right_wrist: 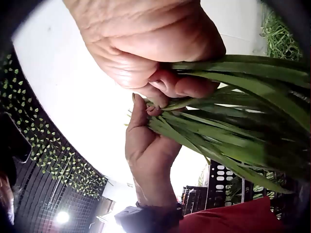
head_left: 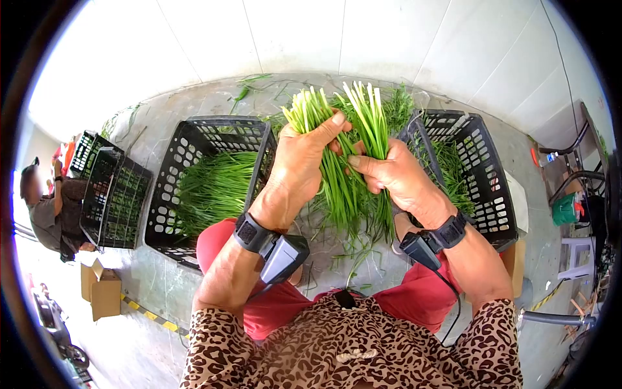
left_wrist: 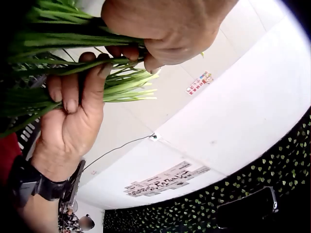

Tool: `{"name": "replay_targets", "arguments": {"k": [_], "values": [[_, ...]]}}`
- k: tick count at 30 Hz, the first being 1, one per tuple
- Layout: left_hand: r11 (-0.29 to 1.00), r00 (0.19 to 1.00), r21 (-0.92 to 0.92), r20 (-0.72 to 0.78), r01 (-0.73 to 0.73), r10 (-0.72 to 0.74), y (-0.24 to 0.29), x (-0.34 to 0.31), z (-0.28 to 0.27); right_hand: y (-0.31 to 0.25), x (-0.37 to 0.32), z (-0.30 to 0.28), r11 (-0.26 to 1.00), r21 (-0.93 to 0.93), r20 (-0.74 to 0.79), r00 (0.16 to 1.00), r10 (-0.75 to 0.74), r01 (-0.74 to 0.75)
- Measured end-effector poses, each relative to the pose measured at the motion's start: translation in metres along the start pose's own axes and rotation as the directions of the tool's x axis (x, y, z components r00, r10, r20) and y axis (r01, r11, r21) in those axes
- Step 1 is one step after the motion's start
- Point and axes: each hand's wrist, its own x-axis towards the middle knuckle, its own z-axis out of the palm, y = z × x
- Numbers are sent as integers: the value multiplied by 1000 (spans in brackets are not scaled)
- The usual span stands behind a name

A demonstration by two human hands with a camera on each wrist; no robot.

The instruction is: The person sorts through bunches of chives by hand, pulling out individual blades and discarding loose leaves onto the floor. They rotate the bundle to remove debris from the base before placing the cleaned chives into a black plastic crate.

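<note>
In the head view my left hand (head_left: pixel 304 152) grips a bunch of green stalks (head_left: pixel 337 188) just below their pale ends. Close beside it, my right hand (head_left: pixel 398 175) holds a second, thinner bunch (head_left: pixel 370 120), pale ends up. The fingertips of both hands meet between the bunches. In the left wrist view, the left hand (left_wrist: pixel 165 29) is large at the top and the right hand (left_wrist: pixel 73 116) has its fingers curled round stalks. The right wrist view shows the right hand (right_wrist: pixel 150 48) above the left hand (right_wrist: pixel 153 150), with long flat leaves (right_wrist: pixel 228 126) running to the right.
A black crate (head_left: pixel 155 214) of green stalks stands at the left, another crate (head_left: pixel 502 214) at the right. Loose greens (head_left: pixel 398 104) lie on the floor between and behind them. Further left are stacked crates (head_left: pixel 110 230), a seated person (head_left: pixel 48 220) and a cardboard box (head_left: pixel 103 292).
</note>
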Motion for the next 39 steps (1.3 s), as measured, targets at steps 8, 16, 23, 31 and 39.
{"name": "replay_targets", "arguments": {"k": [8,16,23,31,39], "values": [[999,999,-33,48,17,-15,-2,3,-2,-3,1,-3,999,-45,-22,1000,19,-20],[997,997,-72,78,-5,11,2,4,-6,-8,2,-14,997,-66,-28,999,30,-32],[991,991,-132,131,20,-3,4,4,-5,-13,3,-21,996,-88,-47,999,13,-17],[999,995,-11,84,50,-48,-7,4,-2,-10,0,-16,996,-49,143,987,78,-71],[999,996,-40,85,27,-24,-9,6,-4,-10,-4,-15,988,-23,246,957,155,-154]]}}
